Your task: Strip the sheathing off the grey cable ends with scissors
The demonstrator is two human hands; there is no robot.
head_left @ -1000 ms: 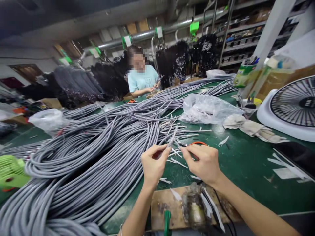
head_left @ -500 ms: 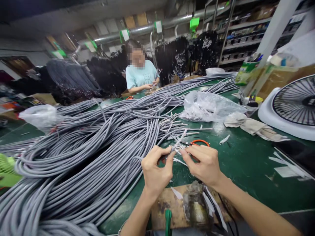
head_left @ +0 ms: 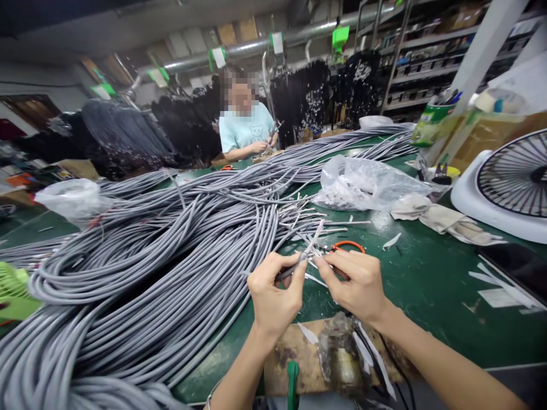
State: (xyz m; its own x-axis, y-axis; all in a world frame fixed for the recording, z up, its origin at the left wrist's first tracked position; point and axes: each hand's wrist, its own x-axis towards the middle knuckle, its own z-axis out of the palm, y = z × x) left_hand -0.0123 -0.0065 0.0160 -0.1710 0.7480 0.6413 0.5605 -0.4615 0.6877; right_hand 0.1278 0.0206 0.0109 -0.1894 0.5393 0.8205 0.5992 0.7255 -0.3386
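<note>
My left hand [head_left: 276,290] pinches a grey cable [head_left: 288,272] close to its stripped end, between thumb and forefinger. From that grip the pale wires and wrapping of the end [head_left: 315,234] stick up and away from me. My right hand [head_left: 354,279] is closed in a pinch just to the right, at the frayed white strands; exactly what its fingertips hold is too small to make out. Orange-handled scissors [head_left: 349,246] lie on the table right behind my right hand. A large bundle of grey cables [head_left: 183,256] spreads out left of my hands.
A wooden board [head_left: 277,364] with a grimy metal block [head_left: 344,364] and a green clamp handle [head_left: 293,378] sits in front of me. Plastic bag [head_left: 367,185], cloth glove [head_left: 444,219] and white fan [head_left: 513,188] stand right. A co-worker [head_left: 247,134] sits across the green table [head_left: 431,307].
My hands stay at nearly the same place. My left fingers have shifted slightly, and more of the grey cable shows in them. The whole view has moved a little.
</note>
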